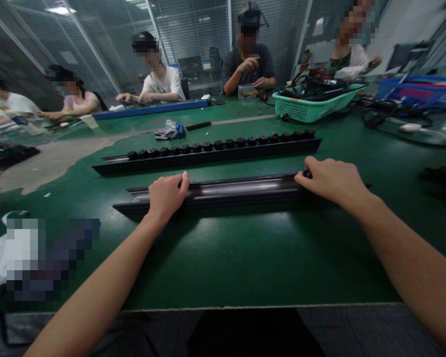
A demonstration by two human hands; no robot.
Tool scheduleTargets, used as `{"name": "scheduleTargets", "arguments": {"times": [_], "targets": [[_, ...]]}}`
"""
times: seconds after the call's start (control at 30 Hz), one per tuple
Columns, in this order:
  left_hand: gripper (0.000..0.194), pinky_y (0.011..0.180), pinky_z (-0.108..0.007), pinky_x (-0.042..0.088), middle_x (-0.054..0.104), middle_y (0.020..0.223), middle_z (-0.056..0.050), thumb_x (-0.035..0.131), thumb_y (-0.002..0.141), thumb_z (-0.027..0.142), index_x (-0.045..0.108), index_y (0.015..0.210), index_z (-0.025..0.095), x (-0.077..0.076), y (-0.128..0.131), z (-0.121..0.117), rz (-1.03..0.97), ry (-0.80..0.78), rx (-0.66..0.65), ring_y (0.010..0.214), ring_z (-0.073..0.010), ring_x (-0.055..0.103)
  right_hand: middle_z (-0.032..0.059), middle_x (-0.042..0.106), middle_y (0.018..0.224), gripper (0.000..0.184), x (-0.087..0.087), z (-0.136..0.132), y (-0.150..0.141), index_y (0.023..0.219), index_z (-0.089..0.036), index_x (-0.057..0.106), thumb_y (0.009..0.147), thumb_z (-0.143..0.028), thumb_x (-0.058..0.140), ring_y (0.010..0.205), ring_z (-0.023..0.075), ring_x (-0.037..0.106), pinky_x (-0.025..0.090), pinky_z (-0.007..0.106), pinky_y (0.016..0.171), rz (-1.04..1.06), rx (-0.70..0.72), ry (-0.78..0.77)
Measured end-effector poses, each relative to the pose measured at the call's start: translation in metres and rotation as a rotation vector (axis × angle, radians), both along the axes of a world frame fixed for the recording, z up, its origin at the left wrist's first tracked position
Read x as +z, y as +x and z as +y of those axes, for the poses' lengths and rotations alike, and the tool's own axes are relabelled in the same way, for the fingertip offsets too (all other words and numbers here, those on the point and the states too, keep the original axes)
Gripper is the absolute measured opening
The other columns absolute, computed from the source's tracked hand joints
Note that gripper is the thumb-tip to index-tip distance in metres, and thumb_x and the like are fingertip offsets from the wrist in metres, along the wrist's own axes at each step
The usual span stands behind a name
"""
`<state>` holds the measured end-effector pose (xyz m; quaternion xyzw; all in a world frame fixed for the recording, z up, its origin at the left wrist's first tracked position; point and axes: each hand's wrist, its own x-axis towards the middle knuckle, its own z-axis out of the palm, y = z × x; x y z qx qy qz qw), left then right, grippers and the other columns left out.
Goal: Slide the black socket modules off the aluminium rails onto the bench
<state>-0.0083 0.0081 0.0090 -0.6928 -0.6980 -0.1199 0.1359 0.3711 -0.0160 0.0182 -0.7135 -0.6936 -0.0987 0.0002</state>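
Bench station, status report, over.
Left hand gripping black channel. Right hand at its right end, hold unclear. Second channel, lined with black pieces, lies just beyond.

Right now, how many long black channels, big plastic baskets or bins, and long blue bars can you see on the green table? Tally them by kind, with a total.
Long black channels: 2 (near channel, far channel)
Big plastic baskets or bins: 2 (green basket, blue bin)
Long blue bars: 1 (blue bar)
Total: 5
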Motion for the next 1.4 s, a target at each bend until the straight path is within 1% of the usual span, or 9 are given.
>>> {"name": "scheduleTargets", "arguments": {"times": [0.13, 0.4, 0.63, 0.73, 0.87, 0.97, 1.03, 1.27, 1.4], "targets": [[0.06, 0.069, -0.033, 0.039, 0.079, 0.094, -0.01, 0.025, 0.104, 0.049, 0.079, 0.096, 0.023, 0.001, 0.001, -0.001, -0.009, -0.001, -0.004, 0.086, -0.027, 0.071, 0.0196, 0.071, 0.09, 0.055, 0.001, 0.0, 0.0, 0.112, -0.013, 0.065, 0.096, -0.053, 0.03, 0.078, 0.0318, 0.064, 0.041, 0.037, 0.063, 0.011, -0.002, -0.003], [0.061, 0.071, -0.032, 0.041, 0.078, 0.092, -0.01, 0.025, 0.104, 0.05, 0.079, 0.095, 0.023, -0.001, -0.002, 0.001, -0.021, -0.002, -0.006, 0.085, -0.0269, 0.07, 0.0188, 0.071, 0.091, 0.051, 0.002, 0.0, 0.003, 0.108, -0.015, 0.066, 0.094, -0.053, 0.036, 0.08, 0.0323, 0.065, 0.043, 0.038, 0.064, 0.049, -0.049, -0.015], [0.061, 0.068, -0.033, 0.039, 0.079, 0.093, -0.01, 0.024, 0.104, 0.051, 0.077, 0.092, 0.023, -0.001, -0.001, 0.001, -0.001, 0.003, -0.005, 0.086, -0.0276, 0.071, 0.0235, 0.071, 0.101, 0.056, 0.0, 0.001, 0.002, 0.117, -0.012, 0.063, 0.095, -0.055, 0.035, 0.086, 0.0358, 0.067, 0.046, 0.042, 0.067, 0.094, -0.134, -0.062], [0.061, 0.069, -0.032, 0.04, 0.079, 0.092, -0.01, 0.024, 0.104, 0.051, 0.077, 0.092, 0.023, -0.001, -0.001, 0.001, -0.002, 0.007, 0.0, 0.086, -0.0273, 0.071, 0.0253, 0.071, 0.103, 0.056, -0.002, 0.003, 0.003, 0.121, -0.01, 0.06, 0.096, -0.052, 0.032, 0.087, 0.0364, 0.068, 0.047, 0.042, 0.068, 0.102, -0.118, -0.077], [0.062, 0.069, -0.032, 0.04, 0.079, 0.092, -0.01, 0.024, 0.104, 0.051, 0.077, 0.091, 0.023, 0.0, -0.001, -0.001, -0.01, 0.008, -0.01, 0.085, -0.0274, 0.071, 0.0254, 0.072, 0.1, 0.053, -0.004, 0.005, 0.004, 0.121, -0.009, 0.058, 0.098, -0.046, 0.028, 0.087, 0.037, 0.068, 0.047, 0.042, 0.069, 0.082, -0.056, -0.106], [0.061, 0.067, -0.032, 0.039, 0.079, 0.092, -0.011, 0.025, 0.104, 0.049, 0.078, 0.091, 0.022, 0.002, 0.0, -0.002, 0.005, -0.002, -0.009, 0.085, -0.0274, 0.071, 0.0249, 0.072, 0.099, 0.05, -0.003, 0.006, 0.006, 0.12, -0.009, 0.057, 0.099, -0.045, 0.028, 0.086, 0.0373, 0.069, 0.047, 0.043, 0.07, 0.077, -0.015, -0.134], [0.06, 0.067, -0.032, 0.038, 0.079, 0.092, -0.011, 0.025, 0.104, 0.049, 0.078, 0.091, 0.022, 0.002, 0.0, -0.002, 0.012, -0.004, -0.008, 0.085, -0.0272, 0.071, 0.0243, 0.072, 0.097, 0.05, -0.002, 0.006, 0.006, 0.12, -0.009, 0.057, 0.099, -0.046, 0.029, 0.085, 0.0371, 0.069, 0.047, 0.043, 0.07, 0.086, -0.019, -0.14], [0.062, 0.066, -0.032, 0.038, 0.078, 0.091, -0.011, 0.025, 0.104, 0.049, 0.079, 0.093, 0.022, 0.001, -0.001, -0.002, 0.015, 0.003, -0.015, 0.083, -0.0271, 0.071, 0.0221, 0.071, 0.095, 0.053, -0.002, 0.0, 0.007, 0.118, -0.012, 0.055, 0.099, -0.054, 0.029, 0.083, 0.0356, 0.068, 0.045, 0.039, 0.064, 0.13, -0.04, -0.111], [0.061, 0.067, -0.032, 0.039, 0.079, 0.092, -0.011, 0.025, 0.104, 0.049, 0.078, 0.093, 0.022, 0.001, 0.0, -0.002, 0.014, 0.003, -0.007, 0.084, -0.0263, 0.071, 0.0202, 0.07, 0.089, 0.052, -0.009, -0.003, 0.008, 0.116, -0.014, 0.056, 0.1, -0.051, 0.025, 0.077, 0.0339, 0.066, 0.043, 0.039, 0.064, 0.107, -0.055, -0.031]]}}
